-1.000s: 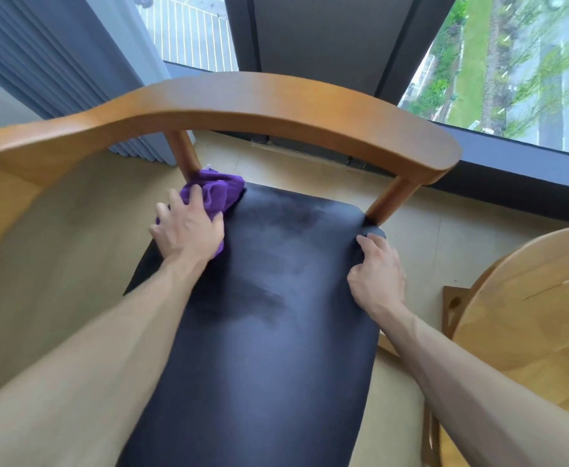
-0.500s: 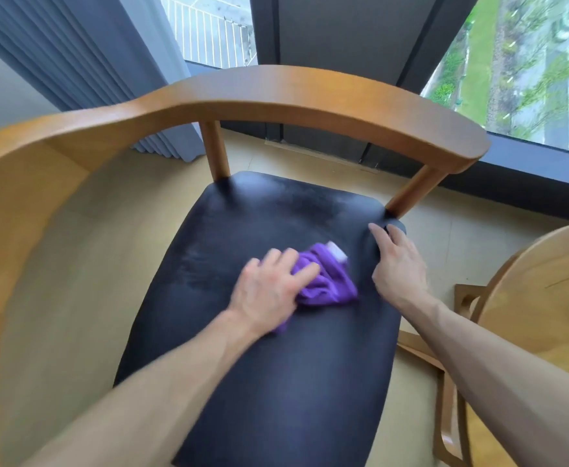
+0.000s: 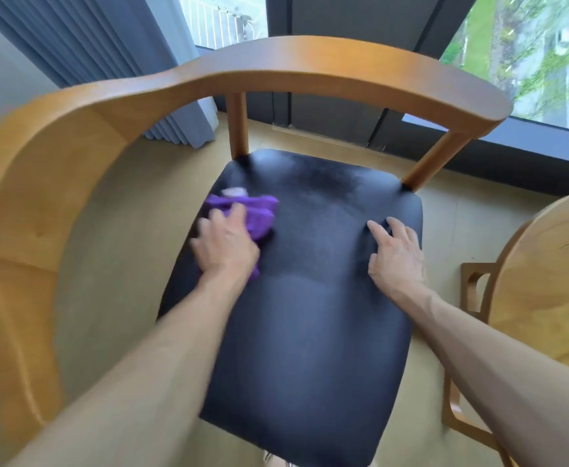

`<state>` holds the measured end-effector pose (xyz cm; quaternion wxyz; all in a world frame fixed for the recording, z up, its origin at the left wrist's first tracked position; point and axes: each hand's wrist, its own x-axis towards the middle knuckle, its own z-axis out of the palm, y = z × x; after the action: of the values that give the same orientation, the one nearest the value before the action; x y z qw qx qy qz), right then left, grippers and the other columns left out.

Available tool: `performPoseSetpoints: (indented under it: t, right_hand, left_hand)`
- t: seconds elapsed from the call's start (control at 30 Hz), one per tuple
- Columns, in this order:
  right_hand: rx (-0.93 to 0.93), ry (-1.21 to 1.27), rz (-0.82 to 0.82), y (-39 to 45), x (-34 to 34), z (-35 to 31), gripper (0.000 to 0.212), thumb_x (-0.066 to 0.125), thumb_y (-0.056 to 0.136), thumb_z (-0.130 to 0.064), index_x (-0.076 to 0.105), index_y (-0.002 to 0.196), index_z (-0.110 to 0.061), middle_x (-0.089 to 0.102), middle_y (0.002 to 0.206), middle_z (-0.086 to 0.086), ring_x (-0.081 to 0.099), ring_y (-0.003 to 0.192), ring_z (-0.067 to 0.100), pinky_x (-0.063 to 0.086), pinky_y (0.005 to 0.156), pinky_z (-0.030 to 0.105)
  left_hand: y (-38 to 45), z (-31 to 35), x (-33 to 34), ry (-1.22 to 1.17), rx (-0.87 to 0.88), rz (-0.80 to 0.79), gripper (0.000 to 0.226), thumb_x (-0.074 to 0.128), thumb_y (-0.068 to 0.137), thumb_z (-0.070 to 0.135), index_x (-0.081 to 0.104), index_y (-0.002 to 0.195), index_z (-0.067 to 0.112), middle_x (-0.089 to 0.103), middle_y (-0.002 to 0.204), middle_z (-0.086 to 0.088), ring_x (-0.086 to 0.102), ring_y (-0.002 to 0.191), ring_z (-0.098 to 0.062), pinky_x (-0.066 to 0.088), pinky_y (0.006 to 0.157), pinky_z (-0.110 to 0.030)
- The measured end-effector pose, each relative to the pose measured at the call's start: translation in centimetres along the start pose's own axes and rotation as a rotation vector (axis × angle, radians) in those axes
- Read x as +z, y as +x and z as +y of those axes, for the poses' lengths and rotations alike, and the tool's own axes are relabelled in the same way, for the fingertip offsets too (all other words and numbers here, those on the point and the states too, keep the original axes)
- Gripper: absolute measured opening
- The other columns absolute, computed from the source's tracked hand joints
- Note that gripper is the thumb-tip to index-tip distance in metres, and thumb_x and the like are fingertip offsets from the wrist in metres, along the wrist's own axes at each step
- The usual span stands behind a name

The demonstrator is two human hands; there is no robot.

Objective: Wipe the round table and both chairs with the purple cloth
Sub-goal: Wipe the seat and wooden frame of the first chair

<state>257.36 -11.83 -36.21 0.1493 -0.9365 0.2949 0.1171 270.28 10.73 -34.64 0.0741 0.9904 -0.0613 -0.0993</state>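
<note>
A wooden chair with a curved backrest and a black seat fills the middle of the view. The bunched purple cloth lies on the left part of the seat. My left hand presses on the cloth's near side, blurred by motion. On the seat's right edge rests my right hand, fingers spread and slightly bent on the black surface. The round wooden table shows at the right edge.
Grey curtains hang at the back left. A large window with a dark frame runs behind the chair. Part of another wooden frame stands under the table's edge. Beige floor surrounds the chair.
My left hand has swept the cloth from the seat's back left corner to the right side, then back to the left. My right hand stays on the right edge.
</note>
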Motion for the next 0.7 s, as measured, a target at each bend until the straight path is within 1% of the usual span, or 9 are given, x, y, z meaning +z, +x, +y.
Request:
performPoseSetpoints:
  t: [0.1, 0.23, 0.3, 0.33, 0.37, 0.43, 0.53, 0.6, 0.7]
  right_hand:
    - [0.032, 0.080, -0.022, 0.0, -0.3, -0.9, 0.060, 0.042, 0.090, -0.002, 0.042, 0.145, -0.025, 0.031, 0.155, 0.006, 0.027, 0.142, 0.029, 0.038, 0.107, 0.042]
    - [0.029, 0.102, -0.039, -0.7, -0.2, -2.1, 0.059, 0.040, 0.090, -0.002, 0.045, 0.144, -0.026, 0.033, 0.154, 0.005, 0.031, 0.141, 0.028, 0.039, 0.108, 0.043]
    - [0.025, 0.089, -0.053, -1.3, 0.2, -2.6, 0.059, 0.041, 0.091, -0.004, 0.044, 0.145, -0.028, 0.032, 0.155, 0.005, 0.030, 0.142, 0.028, 0.038, 0.109, 0.043]
    - [0.013, 0.073, -0.054, -1.7, 0.5, -2.7, 0.059, 0.042, 0.091, -0.005, 0.042, 0.146, -0.029, 0.032, 0.155, 0.005, 0.030, 0.142, 0.028, 0.038, 0.108, 0.042]
    - [-0.004, 0.053, -0.053, -2.0, 0.7, -2.9, 0.060, 0.042, 0.091, -0.006, 0.040, 0.146, -0.029, 0.032, 0.154, 0.005, 0.030, 0.141, 0.028, 0.038, 0.107, 0.042]
    - [-0.046, -0.002, -0.052, -2.8, 1.1, -3.3, 0.059, 0.045, 0.092, -0.010, 0.038, 0.148, -0.029, 0.032, 0.154, 0.006, 0.029, 0.141, 0.028, 0.039, 0.105, 0.040]
    - [-0.070, -0.089, -0.086, -4.3, 1.5, -4.4, 0.064, 0.053, 0.089, -0.019, 0.035, 0.149, -0.031, 0.025, 0.157, 0.008, 0.023, 0.143, 0.027, 0.038, 0.108, 0.041]
    - [-0.077, -0.105, -0.111, -5.4, 1.8, -5.2, 0.069, 0.058, 0.087, -0.021, 0.032, 0.150, -0.032, 0.021, 0.159, 0.008, 0.020, 0.145, 0.027, 0.037, 0.110, 0.045]
    - [-0.098, -0.106, -0.151, -7.1, 2.3, -6.1, 0.071, 0.058, 0.086, -0.020, 0.031, 0.150, -0.033, 0.018, 0.160, 0.006, 0.017, 0.146, 0.025, 0.036, 0.111, 0.048]
  left_hand:
    - [-7.8, 4.4, 1.5, 0.008, 0.269, -0.133, 0.046, 0.056, 0.081, 0.016, 0.045, 0.123, 0.030, 0.050, 0.114, -0.007, 0.050, 0.106, -0.032, 0.045, 0.075, -0.041]
    - [-16.6, 6.1, 3.8, -0.015, 0.787, -0.411, 0.043, 0.060, 0.081, 0.014, 0.044, 0.118, 0.029, 0.048, 0.119, -0.009, 0.048, 0.112, -0.037, 0.043, 0.083, -0.050]
    - [-16.8, 4.1, 3.8, 0.058, 0.963, -0.357, 0.035, 0.059, 0.085, 0.017, 0.049, 0.116, 0.029, 0.054, 0.114, -0.008, 0.053, 0.108, -0.036, 0.047, 0.079, -0.047]
    - [-15.8, 2.7, 3.6, 0.082, 0.974, -0.274, 0.031, 0.058, 0.085, 0.020, 0.052, 0.113, 0.031, 0.057, 0.109, -0.005, 0.056, 0.101, -0.032, 0.047, 0.073, -0.042]
    - [-14.2, 1.2, 3.3, 0.103, 0.935, -0.189, 0.030, 0.057, 0.084, 0.021, 0.053, 0.111, 0.033, 0.057, 0.104, -0.002, 0.057, 0.095, -0.029, 0.045, 0.068, -0.038]
    - [-9.6, -2.2, 2.0, 0.170, 0.753, -0.081, 0.037, 0.054, 0.084, 0.017, 0.050, 0.116, 0.035, 0.053, 0.106, 0.000, 0.054, 0.096, -0.027, 0.042, 0.066, -0.035]
    - [-2.8, -8.0, -0.3, 0.237, 0.415, -0.048, 0.049, 0.057, 0.082, 0.012, 0.042, 0.122, 0.035, 0.048, 0.112, -0.002, 0.051, 0.105, -0.029, 0.043, 0.072, -0.039]
    - [-0.1, -11.4, -1.1, 0.192, 0.166, -0.085, 0.050, 0.059, 0.082, 0.009, 0.044, 0.123, 0.033, 0.048, 0.112, -0.006, 0.051, 0.107, -0.033, 0.043, 0.076, -0.044]
    - [0.6, -13.9, -1.0, 0.078, -0.161, -0.247, 0.055, 0.054, 0.088, 0.012, 0.044, 0.134, 0.040, 0.055, 0.116, -0.010, 0.057, 0.110, -0.037, 0.046, 0.083, -0.044]
